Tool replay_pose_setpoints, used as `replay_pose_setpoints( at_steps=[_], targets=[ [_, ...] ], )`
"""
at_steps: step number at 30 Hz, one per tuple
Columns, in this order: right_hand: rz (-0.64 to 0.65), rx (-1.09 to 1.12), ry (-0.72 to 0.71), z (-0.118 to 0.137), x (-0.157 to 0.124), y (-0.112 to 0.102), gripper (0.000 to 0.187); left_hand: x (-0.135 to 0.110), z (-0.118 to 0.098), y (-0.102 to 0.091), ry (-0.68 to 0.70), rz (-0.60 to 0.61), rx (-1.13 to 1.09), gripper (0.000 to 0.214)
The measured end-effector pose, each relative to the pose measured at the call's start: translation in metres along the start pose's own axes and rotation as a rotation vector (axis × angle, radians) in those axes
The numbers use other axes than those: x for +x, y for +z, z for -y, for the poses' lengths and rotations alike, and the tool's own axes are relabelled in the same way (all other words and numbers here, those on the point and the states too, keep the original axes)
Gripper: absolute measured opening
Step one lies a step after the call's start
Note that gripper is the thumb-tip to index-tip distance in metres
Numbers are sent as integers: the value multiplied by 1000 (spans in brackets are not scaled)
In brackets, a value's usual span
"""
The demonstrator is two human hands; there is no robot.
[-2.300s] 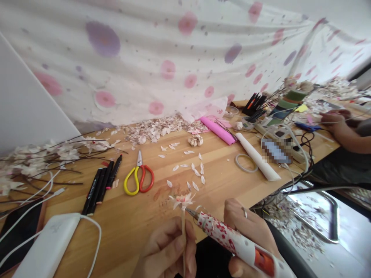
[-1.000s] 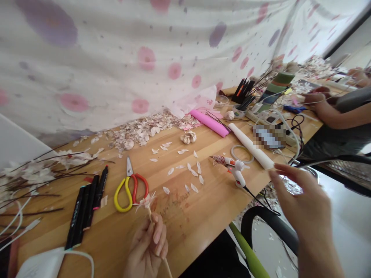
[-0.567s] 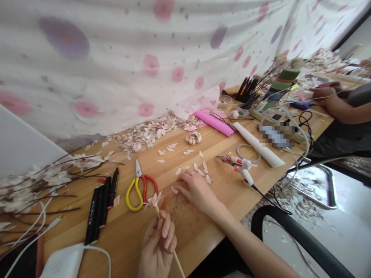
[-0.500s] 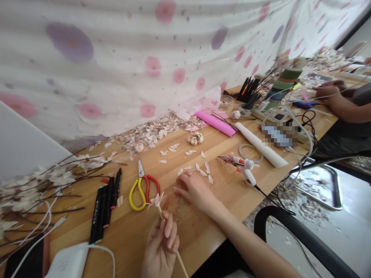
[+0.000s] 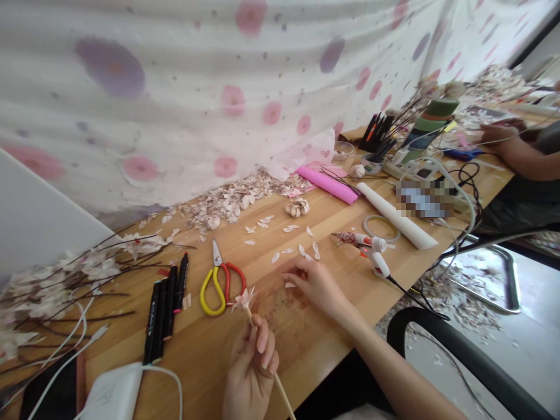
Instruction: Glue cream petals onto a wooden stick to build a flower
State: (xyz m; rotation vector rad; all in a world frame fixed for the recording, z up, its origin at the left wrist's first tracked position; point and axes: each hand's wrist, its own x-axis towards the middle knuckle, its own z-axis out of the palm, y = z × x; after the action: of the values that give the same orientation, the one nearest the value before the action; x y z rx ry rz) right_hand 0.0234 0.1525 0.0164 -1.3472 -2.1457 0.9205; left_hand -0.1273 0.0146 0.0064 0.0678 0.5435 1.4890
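My left hand is closed around a thin wooden stick, which slants up out of the fist. At the stick's upper end sits a small pale pink flower made of narrow petals. To the right, my right hand rests low over the table, thumb and fingers pinched together. A white petal shows at its fingertips. Just beyond that hand lie several loose petals. Scissors with one yellow and one red handle lie left of the flower.
A white hot glue gun lies on the right, its cord running off the table edge. Black markers and a white power bank are at left. Behind are a petal heap, pink roll and white roll. A co-worker's arm shows.
My right hand has drawn back from the loose petals, and a petal now shows at its fingertips. My left hand still grips the stick. The view has shifted slightly.
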Motion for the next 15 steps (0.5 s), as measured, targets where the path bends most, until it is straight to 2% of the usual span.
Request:
replay_pose_setpoints(
  at_steps=[4, 9, 12, 15],
  targets=[
    [34, -30, -45, -2, -3, -16, 17, 0, 0, 1, -3, 4, -6, 17],
    [137, -100, -145, 0, 0, -17, 11, 0, 1, -1, 1, 10, 2, 18],
    [117, -93, -122, -1, 1, -16, 16, 1, 1, -2, 4, 14, 7, 18],
    [48, -35, -62, -4, -1, -22, 14, 3, 1, -3, 2, 21, 8, 16]
  ],
)
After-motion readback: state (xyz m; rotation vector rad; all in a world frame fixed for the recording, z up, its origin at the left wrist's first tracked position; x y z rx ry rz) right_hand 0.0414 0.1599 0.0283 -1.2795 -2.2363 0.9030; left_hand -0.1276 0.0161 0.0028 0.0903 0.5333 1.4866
